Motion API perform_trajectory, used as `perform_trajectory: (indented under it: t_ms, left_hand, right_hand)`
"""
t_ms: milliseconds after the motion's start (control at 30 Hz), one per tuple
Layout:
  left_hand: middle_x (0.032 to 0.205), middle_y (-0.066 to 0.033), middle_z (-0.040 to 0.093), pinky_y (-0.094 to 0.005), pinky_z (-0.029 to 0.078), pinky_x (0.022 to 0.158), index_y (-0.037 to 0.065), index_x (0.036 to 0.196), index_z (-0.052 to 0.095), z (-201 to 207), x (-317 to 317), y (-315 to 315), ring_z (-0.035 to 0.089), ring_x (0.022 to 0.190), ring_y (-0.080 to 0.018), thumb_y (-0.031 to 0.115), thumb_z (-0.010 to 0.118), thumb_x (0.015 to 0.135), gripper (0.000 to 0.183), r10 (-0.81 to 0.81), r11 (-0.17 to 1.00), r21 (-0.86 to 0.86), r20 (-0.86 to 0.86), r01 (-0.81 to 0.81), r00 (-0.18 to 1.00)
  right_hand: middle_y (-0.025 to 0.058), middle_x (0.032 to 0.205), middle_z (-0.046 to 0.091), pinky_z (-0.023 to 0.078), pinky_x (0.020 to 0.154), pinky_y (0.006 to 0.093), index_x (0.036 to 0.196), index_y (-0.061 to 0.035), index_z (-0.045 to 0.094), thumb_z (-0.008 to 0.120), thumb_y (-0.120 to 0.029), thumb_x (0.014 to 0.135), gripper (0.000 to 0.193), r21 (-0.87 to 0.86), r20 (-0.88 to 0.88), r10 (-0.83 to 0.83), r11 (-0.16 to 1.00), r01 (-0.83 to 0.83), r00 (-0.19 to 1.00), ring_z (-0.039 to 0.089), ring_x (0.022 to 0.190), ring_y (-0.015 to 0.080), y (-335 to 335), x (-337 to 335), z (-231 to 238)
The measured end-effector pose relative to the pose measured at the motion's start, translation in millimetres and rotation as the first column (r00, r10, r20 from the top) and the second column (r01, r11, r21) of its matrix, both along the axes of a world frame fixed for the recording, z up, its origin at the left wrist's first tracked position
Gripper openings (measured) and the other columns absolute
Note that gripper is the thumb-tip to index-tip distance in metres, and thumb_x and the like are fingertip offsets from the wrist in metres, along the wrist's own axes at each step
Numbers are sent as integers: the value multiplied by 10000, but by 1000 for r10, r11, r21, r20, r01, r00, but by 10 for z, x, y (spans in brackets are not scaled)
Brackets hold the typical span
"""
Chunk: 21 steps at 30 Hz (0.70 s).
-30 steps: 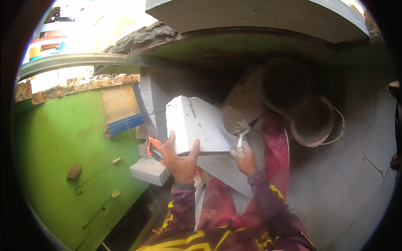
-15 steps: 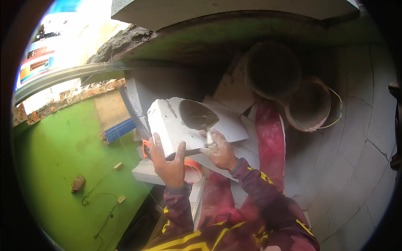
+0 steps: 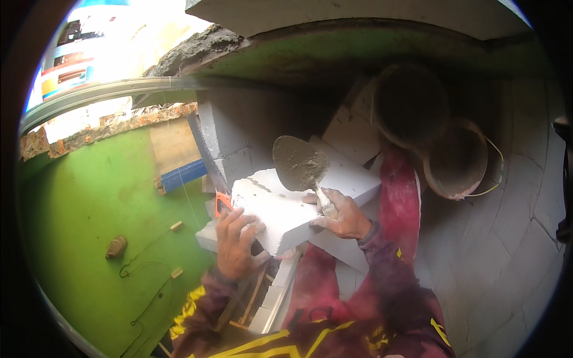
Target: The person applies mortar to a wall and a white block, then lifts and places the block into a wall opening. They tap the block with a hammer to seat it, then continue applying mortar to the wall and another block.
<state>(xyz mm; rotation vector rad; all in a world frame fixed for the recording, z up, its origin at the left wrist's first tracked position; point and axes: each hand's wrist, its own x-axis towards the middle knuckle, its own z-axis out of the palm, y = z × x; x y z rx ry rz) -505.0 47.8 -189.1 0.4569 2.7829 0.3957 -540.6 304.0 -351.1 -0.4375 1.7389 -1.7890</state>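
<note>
A white lightweight block [image 3: 262, 209] lies tilted in front of me, with a grey smear along its upper face. At its left end is my left hand [image 3: 236, 247], fingers bent over the edge and thumb lower down by the corner. My right hand [image 3: 346, 221] is closed round the pale handle of a trowel [image 3: 298, 164]. The trowel's rounded blade, coated with grey mortar, is held over the block. An orange-handled saw [image 3: 224, 203] stands just beyond my left hand, its toothed blade pointing up and away.
Two buckets, a dark one [image 3: 412, 107] and one with a wire handle [image 3: 456, 161], stand at the far right by my red-trousered leg. More blocks [image 3: 233, 149] are behind. A metal rail [image 3: 107, 95] crosses the far left, above a green surface [image 3: 77, 203] with cords.
The trowel has risen and turned, so its blade points up and away. The block's near corner has swung towards me. My left hand has shifted lower at the block's end, fingers more bent.
</note>
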Motion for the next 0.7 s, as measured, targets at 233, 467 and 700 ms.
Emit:
perform_trajectory:
  t_ms: [233, 467, 700]
  left_hand:
    - [1228, -129, 579, -532, 382, 1073, 65, 1345, 491, -437, -406, -402, 528, 1194, -344, 199, 835, 641, 794, -196, 914, 361, -2, 184, 981]
    - [1210, -101, 612, -461, 416, 992, 61, 1303, 558, -196, -350, -300, 565, 1113, -315, 219, 803, 637, 728, -306, 940, 182, 73, 289, 949]
    - [1153, -158, 604, -463, 423, 928, 59, 1229, 561, -220, -135, 84, 548, 1029, -354, 353, 927, 549, 827, -29, 989, 149, 65, 19, 997]
  right_hand:
    - [102, 1168, 700, 474, 867, 310, 1231, 35, 587, 747, -140, 840, 457, 57, 411, -39, 998, 17, 911, 609, 927, 165, -22, 120, -118]
    - [132, 1031, 742, 538, 805, 330, 1128, 67, 583, 752, -169, 856, 398, 106, 225, -191, 979, 171, 955, 701, 893, 184, 166, 72, 61]
    - [180, 826, 677, 522, 678, 402, 1037, -16, 599, 767, -221, 860, 319, 527, 13, -506, 737, 424, 862, 673, 741, 298, 1662, 475, 442]
